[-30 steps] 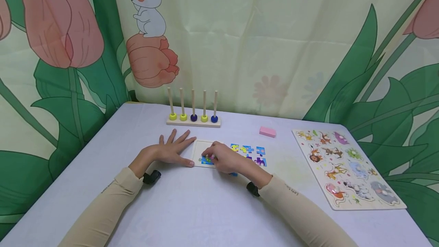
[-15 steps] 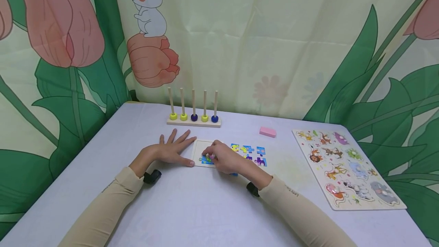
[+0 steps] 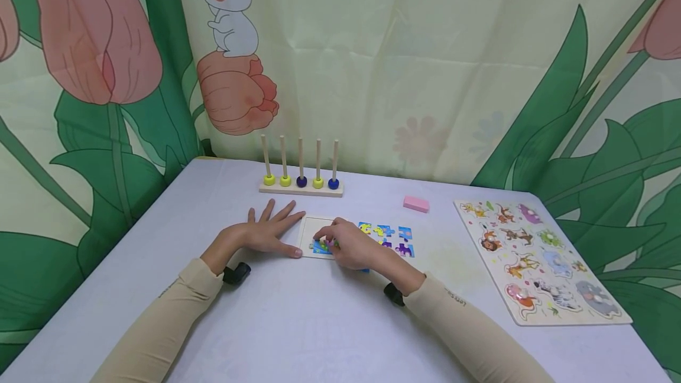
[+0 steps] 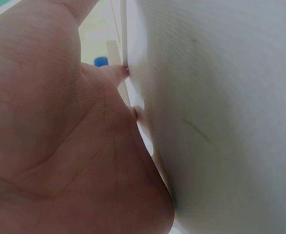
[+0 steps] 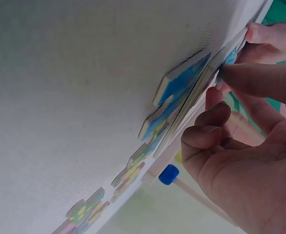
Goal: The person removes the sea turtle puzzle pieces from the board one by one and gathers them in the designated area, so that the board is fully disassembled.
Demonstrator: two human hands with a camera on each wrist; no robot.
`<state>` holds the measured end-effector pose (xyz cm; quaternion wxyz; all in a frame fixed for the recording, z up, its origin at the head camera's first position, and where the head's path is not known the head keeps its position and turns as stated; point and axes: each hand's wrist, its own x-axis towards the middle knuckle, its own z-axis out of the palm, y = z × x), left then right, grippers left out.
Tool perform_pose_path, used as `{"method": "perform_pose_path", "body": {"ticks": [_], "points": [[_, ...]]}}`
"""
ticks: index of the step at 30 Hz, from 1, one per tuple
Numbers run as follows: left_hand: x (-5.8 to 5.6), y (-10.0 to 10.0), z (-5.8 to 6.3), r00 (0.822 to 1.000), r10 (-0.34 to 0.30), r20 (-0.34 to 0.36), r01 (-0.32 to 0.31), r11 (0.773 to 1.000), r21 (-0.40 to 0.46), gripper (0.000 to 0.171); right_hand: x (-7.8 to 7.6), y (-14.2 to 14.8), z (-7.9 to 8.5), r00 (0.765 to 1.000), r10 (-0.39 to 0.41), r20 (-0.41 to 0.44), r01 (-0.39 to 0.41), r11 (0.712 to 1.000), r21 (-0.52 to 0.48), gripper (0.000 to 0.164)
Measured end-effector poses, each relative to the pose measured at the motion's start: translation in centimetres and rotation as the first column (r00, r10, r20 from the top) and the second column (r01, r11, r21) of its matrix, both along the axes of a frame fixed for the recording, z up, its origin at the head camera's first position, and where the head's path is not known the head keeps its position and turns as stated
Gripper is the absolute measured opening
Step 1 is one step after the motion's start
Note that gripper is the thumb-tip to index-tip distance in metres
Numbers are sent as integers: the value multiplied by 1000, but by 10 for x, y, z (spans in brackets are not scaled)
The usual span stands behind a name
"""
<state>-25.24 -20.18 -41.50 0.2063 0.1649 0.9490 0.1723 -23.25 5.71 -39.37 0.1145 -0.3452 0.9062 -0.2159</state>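
Observation:
My left hand (image 3: 264, 236) lies on the table with its fingers spread. Its thumb and a fingertip touch the left side of a shallow wooden puzzle tray (image 3: 313, 227). Over the tray, my right hand (image 3: 351, 244) pinches a small colourful jigsaw piece (image 3: 332, 242) between thumb and fingers; the fingers hide most of it. A blue and green jigsaw piece (image 3: 321, 248) sits in the tray's lower part. Several loose jigsaw pieces (image 3: 405, 233) lie right of the tray. In the right wrist view, blue pieces (image 5: 185, 80) lie close beside the tray edge, near the right hand (image 5: 255, 165).
Behind the tray stands a wooden peg rack (image 3: 301, 190) with yellow and blue beads. A pink block (image 3: 415, 204) lies at the back, right of the tray. An animal peg puzzle board (image 3: 537, 265) covers the table's right side. A printed curtain (image 3: 425, 64) hangs behind.
Both hands keep almost the same place. The right fingers shift only slightly over the tray; the loose pieces have not visibly moved.

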Motion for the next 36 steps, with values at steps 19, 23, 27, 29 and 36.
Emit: {"method": "perform_pose_path", "body": {"ticks": [19,23,27,29,36], "points": [[1,2,3,1000,-2,8,3,999,-38,112,1,-1,2,1000,-6,-2,6,1000,-7,39],[-2,0,-1,1000,1,9,-1,999,-39,115,0,-1,2,1000,-10,-1,10,1000,-13,38],[-3,-1,-2,1000,4,14,-4,999,-51,115,-1,-1,2,1000,-18,3,18,1000,-21,36],[-2,0,0,1000,0,14,1,999,-45,115,-1,0,2,1000,-29,6,29,999,-30,36],[2,0,3,1000,0,17,0,999,-37,115,2,8,2,998,-57,6,58,998,-39,33]]}}
